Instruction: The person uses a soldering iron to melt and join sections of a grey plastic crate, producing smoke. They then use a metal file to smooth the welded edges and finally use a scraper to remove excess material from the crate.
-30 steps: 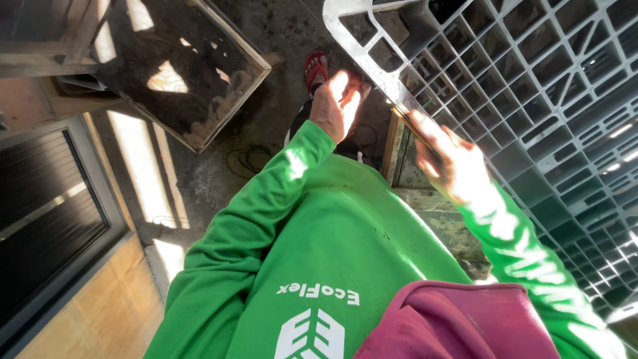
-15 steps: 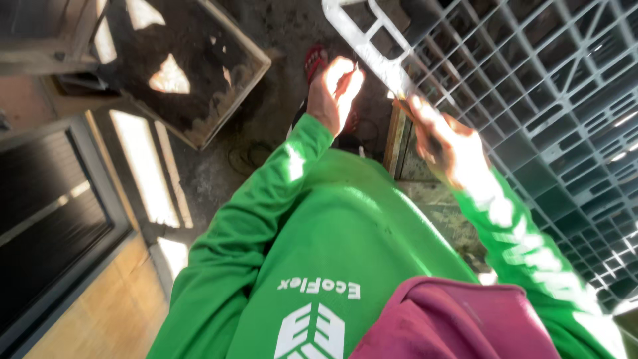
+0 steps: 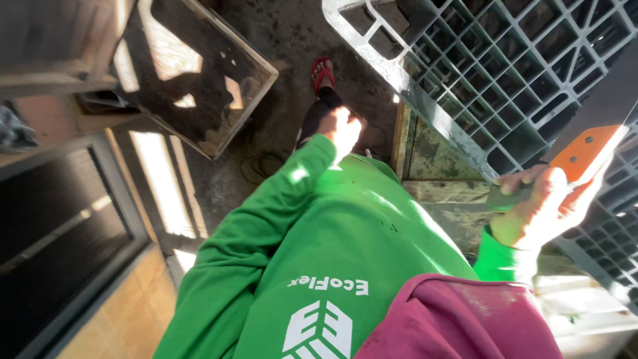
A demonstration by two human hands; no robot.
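Grey pallet [image 3: 518, 73] released; right hand [image 3: 541, 209] withdrawn.

Grid pallet [image 3: 505, 73] right, wooden tray [image 3: 199, 73] left, sandalled foot [image 3: 323, 74] between

one grey pallet [image 3: 505, 73], two hands [image 3: 541, 206], one sandal [image 3: 322, 72]

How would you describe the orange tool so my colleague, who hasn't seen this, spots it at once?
Find the big grey plastic grid pallet at upper right. At its lower edge the right hand grips a flat orange tool. It is the only bright orange thing against the grey lattice.
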